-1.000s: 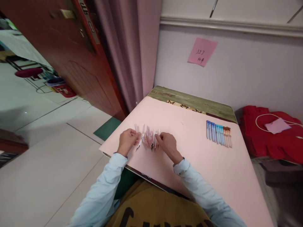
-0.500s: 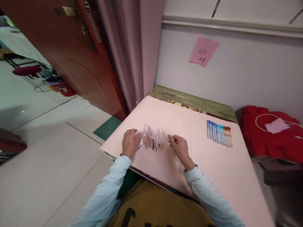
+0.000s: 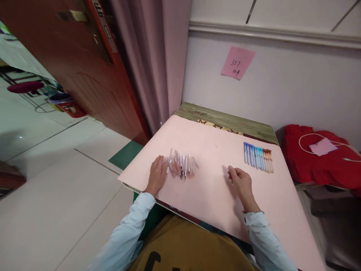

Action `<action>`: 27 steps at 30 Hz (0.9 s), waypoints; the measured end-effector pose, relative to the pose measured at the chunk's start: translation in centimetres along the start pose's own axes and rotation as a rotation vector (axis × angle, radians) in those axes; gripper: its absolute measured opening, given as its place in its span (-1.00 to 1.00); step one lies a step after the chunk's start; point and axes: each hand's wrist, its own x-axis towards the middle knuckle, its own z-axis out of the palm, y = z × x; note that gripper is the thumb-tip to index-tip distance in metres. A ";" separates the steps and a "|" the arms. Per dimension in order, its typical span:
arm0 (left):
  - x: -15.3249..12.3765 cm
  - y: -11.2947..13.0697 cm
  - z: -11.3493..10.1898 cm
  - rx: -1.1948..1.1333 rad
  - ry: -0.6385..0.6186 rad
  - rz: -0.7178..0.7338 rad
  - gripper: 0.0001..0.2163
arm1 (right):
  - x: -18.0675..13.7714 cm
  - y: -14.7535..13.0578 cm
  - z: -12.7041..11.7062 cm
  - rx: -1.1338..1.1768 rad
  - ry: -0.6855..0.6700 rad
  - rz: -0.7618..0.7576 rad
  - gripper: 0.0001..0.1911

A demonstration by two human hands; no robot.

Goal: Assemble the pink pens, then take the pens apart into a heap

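I see the left hand flat and open, its fingers at the left end of a messy pile. The pile has thin white sticks with dark tips and clear bits, and it lies on a pale pink sheet on the table. The right hand is well off to the right of the pile, over the sheet, its fingers curled in. I can't tell if it pinches something small. Farther back on the right, pens lie side by side in a neat row: dark blue tops, then light blue, then brown. A pink note is on the wall, and red cloth lies past the table's right side.
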 end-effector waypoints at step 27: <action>3.5 -2.0 1.6 0.175 -0.148 0.289 -0.45 | -2.4 1.4 3.7 -0.374 0.235 -0.162 -0.47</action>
